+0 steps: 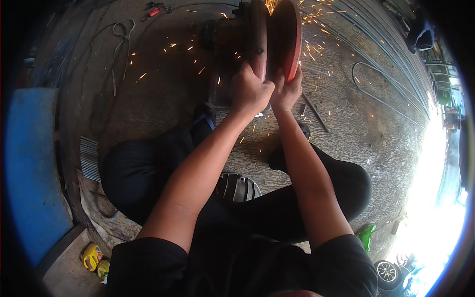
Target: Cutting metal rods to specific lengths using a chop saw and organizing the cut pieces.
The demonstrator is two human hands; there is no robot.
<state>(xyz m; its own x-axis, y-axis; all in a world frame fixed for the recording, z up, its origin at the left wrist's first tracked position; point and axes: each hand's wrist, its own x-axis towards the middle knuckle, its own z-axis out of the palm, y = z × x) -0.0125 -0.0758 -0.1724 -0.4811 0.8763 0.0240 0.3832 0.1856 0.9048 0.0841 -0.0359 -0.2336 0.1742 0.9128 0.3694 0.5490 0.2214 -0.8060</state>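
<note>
My left hand (251, 94) is closed at the lower end of a curved reddish-brown round piece (259, 54), its thumb stretched toward the other hand. Close beside it, my right hand (287, 91) grips the lower edge of a dark disc with a red rim (296, 47). The disc stands on edge, tilted, with a narrow gap between it and the round piece. Bright sparks (270, 5) burst at the top of that gap and scatter to both sides. A dark machine (228, 44) stands just left of the round piece; shadow hides its details.
A finned round metal part (240, 188) lies between my bent legs. Long metal rods (381, 47) run along the right, with a bent rod (363, 81) beside them. A blue panel (34, 173) stands left, near a bundle of short rods (89, 158). A yellow bottle (91, 256) is lower left.
</note>
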